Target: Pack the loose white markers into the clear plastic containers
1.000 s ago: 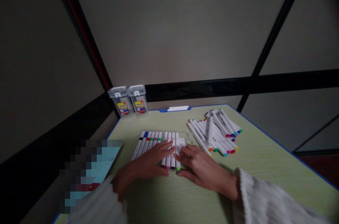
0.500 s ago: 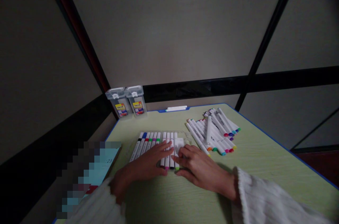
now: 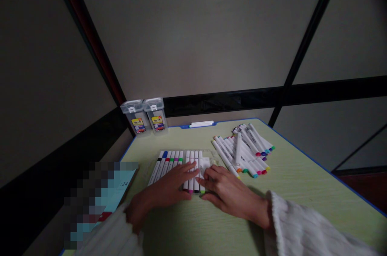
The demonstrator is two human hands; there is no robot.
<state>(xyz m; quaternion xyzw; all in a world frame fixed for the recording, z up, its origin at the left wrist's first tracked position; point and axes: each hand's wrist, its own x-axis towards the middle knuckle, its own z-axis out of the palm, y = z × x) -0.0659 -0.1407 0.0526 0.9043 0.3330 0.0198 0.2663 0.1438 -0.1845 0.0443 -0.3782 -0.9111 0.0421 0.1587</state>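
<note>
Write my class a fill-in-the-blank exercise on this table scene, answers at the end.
1. The loose heap of white-barrelled markers lies to the ____ of the clear plastic tray under the person's left hand.
2. Two clear plastic lidded boxes stand at the far ____ corner of the pale green table.
3. That table's edge is ____.
Missing words: right; left; blue.

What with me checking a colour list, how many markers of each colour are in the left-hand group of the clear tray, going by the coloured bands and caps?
Black-banded marker: 1
Blue-capped marker: 1
Red-banded marker: 1
Green-banded markers: 2
Purple-banded marker: 1
Total: 6
</note>
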